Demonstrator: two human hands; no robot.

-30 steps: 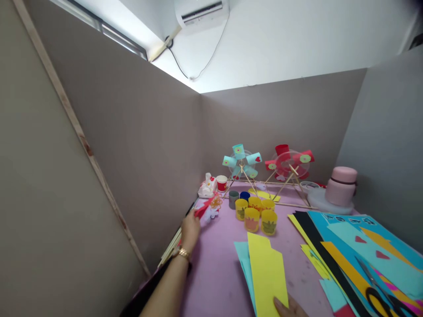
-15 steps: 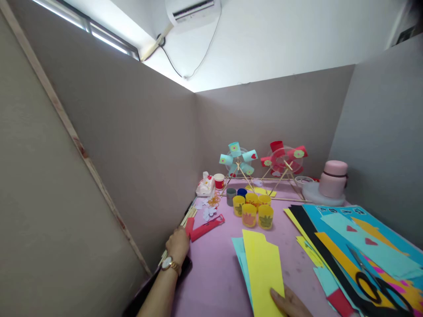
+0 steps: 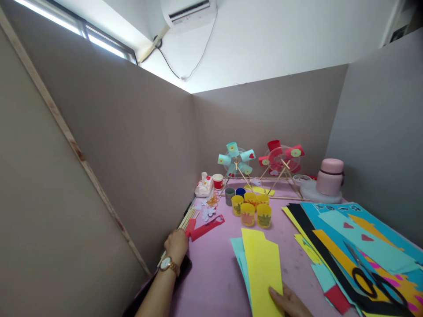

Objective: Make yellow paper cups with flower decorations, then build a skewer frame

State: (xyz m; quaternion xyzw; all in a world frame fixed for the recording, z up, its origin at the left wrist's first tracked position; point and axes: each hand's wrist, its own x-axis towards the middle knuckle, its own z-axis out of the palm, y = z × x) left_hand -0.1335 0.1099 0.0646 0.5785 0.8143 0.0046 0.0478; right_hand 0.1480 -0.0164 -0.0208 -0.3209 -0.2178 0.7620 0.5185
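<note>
My left hand, with a watch on the wrist, is closed at the left edge of the table. Its fingers curl around the end of a red paper piece, and the fingertips are partly hidden. Touching that piece is a longer red paper strip with a cut-out near its far end. At the bottom, my right hand pinches a yellow paper sheet, its thumb on top. Light-blue paper sticks out from behind the yellow sheet. Wooden sticks lie just beyond my left hand.
Several yellow paper cups stand mid-table, before light-blue and red paper wheels on stick frames. At right, coloured paper sheets lie under black-handled scissors. A pink flask stands behind. A partition borders the left.
The view has shifted slightly. Both hands keep nearly the same places, and the yellow and light-blue papers stay in my right hand.
</note>
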